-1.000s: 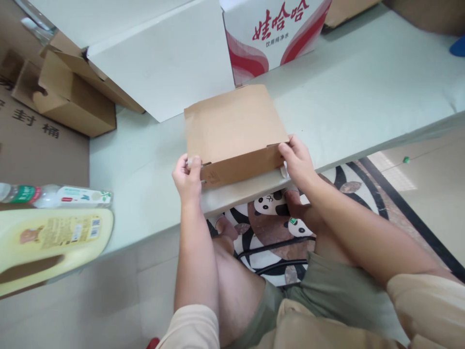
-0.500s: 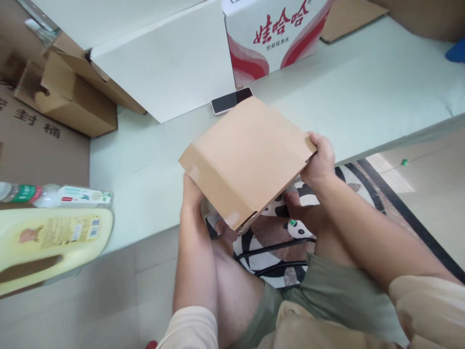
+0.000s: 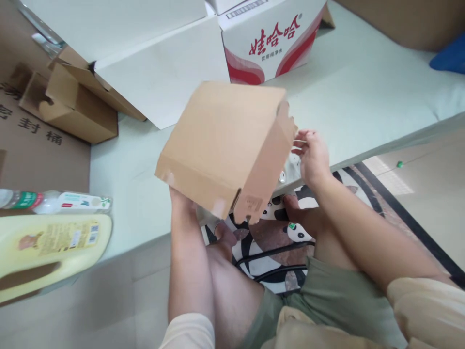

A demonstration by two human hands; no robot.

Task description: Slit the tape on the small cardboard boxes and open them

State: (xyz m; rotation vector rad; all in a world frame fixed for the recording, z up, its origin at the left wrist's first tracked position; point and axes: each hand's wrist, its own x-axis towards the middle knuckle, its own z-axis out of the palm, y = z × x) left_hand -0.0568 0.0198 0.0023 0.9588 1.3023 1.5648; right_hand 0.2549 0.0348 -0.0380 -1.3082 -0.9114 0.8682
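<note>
A brown cardboard box (image 3: 221,133) is held tilted over the table's front edge, its notched side flap (image 3: 267,165) turned to the right. My left hand (image 3: 181,198) grips its lower left edge; the thumb tip shows on the front and the other fingers are hidden underneath. Just off the flap is my right hand (image 3: 314,155), fingers loosely curled and apart, with nothing seen in them. Small white items (image 3: 282,176), too unclear to name, show between the flap and that hand.
Behind the box stand a white carton with red lettering (image 3: 269,48) and a white panel (image 3: 163,68). At left are an opened cardboard box (image 3: 80,104), a plastic bottle (image 3: 47,199) and a yellow jug (image 3: 72,237). Something blue (image 3: 448,55) lies far right on the table (image 3: 363,102).
My right hand has let go of the box's right corner. The box has turned and shifted left, bringing its notched flap into view and covering the phone behind it.
</note>
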